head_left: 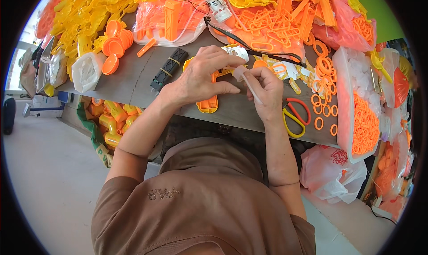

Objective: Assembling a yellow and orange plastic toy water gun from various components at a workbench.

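One pale tube (240, 73) sits in the grasp of the right hand (267, 89), pinched by thumb and fingers; its wide end pokes out past the fingertips toward the left, and its stem slants back down across the hand. The left hand (200, 79) arches over an orange toy (207, 105) on the table (240, 114), hiding its middle: the handle shows below the palm, a white end beyond the knuckles. Whether those fingers clasp the toy or merely rest over it, I cannot tell. The tube's wide end lies between the hands, close to the left fingers. A black block (169, 69) lies just left of the left hand; scissors (294, 125) lie near the right wrist, with orange rings (318, 123) farther right.
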